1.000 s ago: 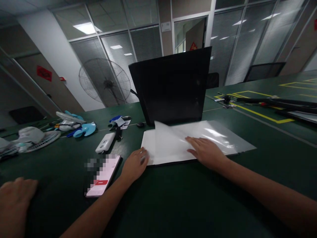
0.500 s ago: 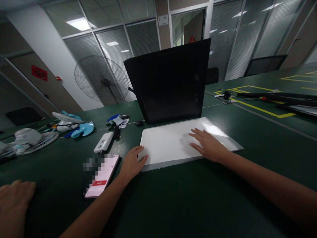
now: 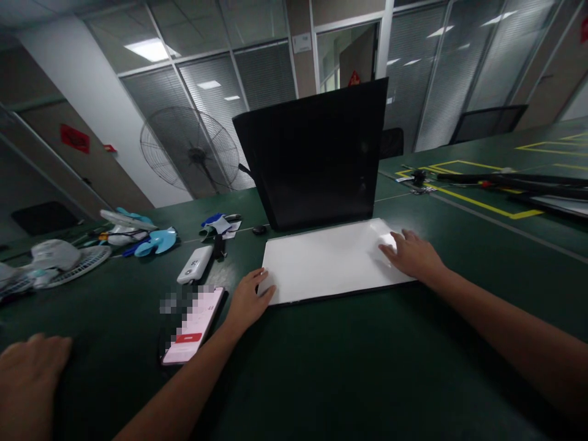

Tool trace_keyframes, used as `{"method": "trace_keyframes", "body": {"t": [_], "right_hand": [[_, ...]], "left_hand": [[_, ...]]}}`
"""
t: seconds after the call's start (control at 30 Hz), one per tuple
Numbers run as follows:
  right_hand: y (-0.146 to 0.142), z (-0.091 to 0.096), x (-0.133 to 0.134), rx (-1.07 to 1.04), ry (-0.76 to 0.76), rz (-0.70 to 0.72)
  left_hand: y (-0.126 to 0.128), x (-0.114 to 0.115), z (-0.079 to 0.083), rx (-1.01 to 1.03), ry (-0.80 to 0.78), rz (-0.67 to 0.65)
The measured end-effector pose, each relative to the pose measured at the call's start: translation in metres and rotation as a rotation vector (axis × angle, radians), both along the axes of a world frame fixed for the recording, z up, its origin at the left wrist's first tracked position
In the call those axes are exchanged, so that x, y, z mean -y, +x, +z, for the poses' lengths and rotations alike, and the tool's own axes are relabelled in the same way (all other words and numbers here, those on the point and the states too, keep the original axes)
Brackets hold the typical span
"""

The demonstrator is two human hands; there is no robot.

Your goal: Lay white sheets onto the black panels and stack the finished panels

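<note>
A flat white panel (image 3: 328,263) lies on the dark green table (image 3: 349,367) in front of an upright black board (image 3: 316,156). My left hand (image 3: 248,300) rests at the panel's near left corner, thumb on the white surface and fingers curled over the edge. My right hand (image 3: 413,254) lies flat on the panel's right end with its fingers stretched out, holding nothing.
A phone (image 3: 193,324) with a lit pink screen lies just left of my left hand. A white power bank (image 3: 195,264), blue fan blades (image 3: 154,240) and fan parts (image 3: 59,257) sit further left. Another person's hand (image 3: 27,380) rests at the lower left. A standing fan (image 3: 190,150) is behind.
The clear film that stood lifted off the panel a second ago now lies flat. My right hand has slid from the panel's middle to its right end. My left hand stayed at the corner.
</note>
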State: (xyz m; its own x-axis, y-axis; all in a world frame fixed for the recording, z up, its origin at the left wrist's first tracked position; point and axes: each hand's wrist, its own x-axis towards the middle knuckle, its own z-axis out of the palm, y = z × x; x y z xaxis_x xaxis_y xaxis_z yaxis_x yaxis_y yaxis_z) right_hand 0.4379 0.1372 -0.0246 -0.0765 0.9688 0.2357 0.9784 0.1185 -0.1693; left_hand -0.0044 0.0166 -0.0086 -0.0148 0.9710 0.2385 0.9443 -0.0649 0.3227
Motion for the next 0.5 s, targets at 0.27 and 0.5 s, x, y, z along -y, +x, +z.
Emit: {"method": "trace_keyframes", "body": {"t": [0.27, 0.5], "right_hand": [[0.008, 0.006, -0.004, -0.262, -0.104, -0.071], [0.027, 0.025, -0.015, -0.732, -0.192, -0.138]], "left_hand": [[0.0, -0.001, -0.001, -0.057, -0.011, -0.021], [0.002, -0.001, 0.0, -0.147, -0.008, -0.044]]}}
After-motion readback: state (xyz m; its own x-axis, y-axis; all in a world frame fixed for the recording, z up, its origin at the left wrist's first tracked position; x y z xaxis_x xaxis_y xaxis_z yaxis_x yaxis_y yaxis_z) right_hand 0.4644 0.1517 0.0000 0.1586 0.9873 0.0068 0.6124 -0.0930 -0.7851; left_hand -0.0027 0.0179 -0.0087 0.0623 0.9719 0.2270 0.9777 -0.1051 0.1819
